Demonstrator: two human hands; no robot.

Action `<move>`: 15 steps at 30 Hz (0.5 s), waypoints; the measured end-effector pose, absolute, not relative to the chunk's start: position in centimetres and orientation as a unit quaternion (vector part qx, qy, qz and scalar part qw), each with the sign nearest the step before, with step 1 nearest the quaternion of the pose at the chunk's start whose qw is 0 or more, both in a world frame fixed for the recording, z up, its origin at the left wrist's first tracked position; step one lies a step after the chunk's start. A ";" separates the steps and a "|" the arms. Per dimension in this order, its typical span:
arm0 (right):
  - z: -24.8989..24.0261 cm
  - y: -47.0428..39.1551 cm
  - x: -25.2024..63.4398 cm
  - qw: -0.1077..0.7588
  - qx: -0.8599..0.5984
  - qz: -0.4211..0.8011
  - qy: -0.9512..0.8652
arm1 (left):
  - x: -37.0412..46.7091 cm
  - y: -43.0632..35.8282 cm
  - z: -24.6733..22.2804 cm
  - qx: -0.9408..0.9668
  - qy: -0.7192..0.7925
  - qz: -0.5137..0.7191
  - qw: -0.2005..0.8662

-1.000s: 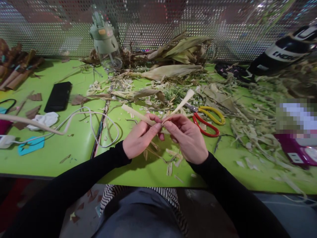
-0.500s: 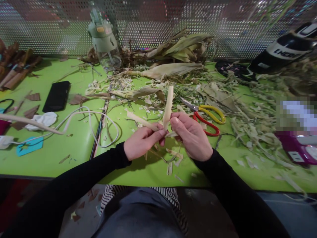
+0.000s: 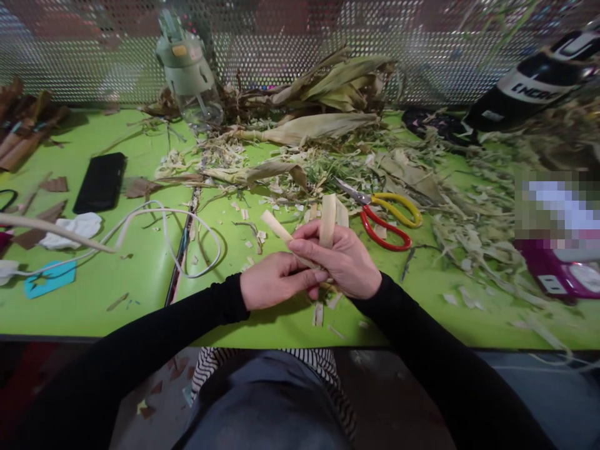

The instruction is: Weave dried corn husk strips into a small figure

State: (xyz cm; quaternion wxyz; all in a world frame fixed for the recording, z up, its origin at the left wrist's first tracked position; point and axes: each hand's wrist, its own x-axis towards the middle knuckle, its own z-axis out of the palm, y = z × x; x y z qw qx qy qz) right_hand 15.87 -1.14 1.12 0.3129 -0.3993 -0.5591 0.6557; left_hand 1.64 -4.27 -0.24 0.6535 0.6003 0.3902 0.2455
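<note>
Pale strips of dried corn husk are pinched between my two hands above the front of the green table [image 3: 281, 328]. One husk strip [image 3: 328, 220] stands up by the right fingers, and another husk strip [image 3: 275, 225] sticks out to the upper left. My left hand [image 3: 276, 282] is closed on the lower ends, its thumb against the right fingers. Wrapped over the strips from the right is my right hand [image 3: 349, 262], thumb and fingers pressed together. Where the strips cross is hidden by the fingers. Scissors [image 3: 384, 215] with one red and one yellow handle lie just right of the hands.
Husk scraps and a whole dried husk [image 3: 314, 128] lie behind the hands. A clear bottle [image 3: 192, 81] stands at the back, a black bottle [image 3: 525, 87] leans at right. Left are a phone [image 3: 100, 182], white cable [image 3: 206, 215] and blue tag [image 3: 50, 279].
My right hand has moved left and over the strips, closer against my left hand. The upright strip now stands lower, and less of the left strip shows.
</note>
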 end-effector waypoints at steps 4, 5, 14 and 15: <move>1.9 -0.7 16.4 0.304 -0.419 0.581 -0.629 | 1.5 -4.2 0.0 0.513 0.417 0.260 0.704; 2.0 -0.6 16.6 0.307 -0.424 0.556 -0.645 | 1.4 -4.1 0.0 0.483 0.425 0.278 0.713; 1.3 -0.7 17.5 0.310 -0.408 0.487 -0.707 | 0.6 -3.8 -0.1 0.410 0.420 0.404 0.702; 1.3 -0.8 17.5 0.304 -0.408 0.485 -0.711 | 0.6 -3.7 -0.1 0.411 0.419 0.407 0.701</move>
